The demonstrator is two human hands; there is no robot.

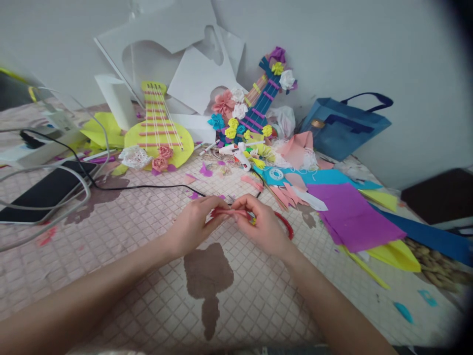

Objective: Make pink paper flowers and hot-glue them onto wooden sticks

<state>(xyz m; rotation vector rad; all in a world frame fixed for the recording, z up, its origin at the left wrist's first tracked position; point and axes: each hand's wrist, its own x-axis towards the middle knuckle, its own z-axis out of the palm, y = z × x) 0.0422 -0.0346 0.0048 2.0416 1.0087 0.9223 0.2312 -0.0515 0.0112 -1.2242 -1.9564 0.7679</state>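
Between the fingertips of my left hand (194, 224) and my right hand (263, 228) is a narrow, gathered strip of pink crepe paper (239, 212). Both hands are closed in a pinch, close together above the table, and the fingers cover part of the strip. A red loop (289, 228), which looks like a scissors handle, shows beside and partly under my right hand. Just beyond the hands lie pink paper scraps (253, 184) and a white glue gun (237, 155) with an orange part.
At the back stand a yellow paper guitar (158, 129) and a blue one (264, 104) with paper flowers. A black cord (148, 187) crosses the table. Purple paper (356, 217) and a blue bag (336, 130) are right; a tablet-like device (44, 190) is left.
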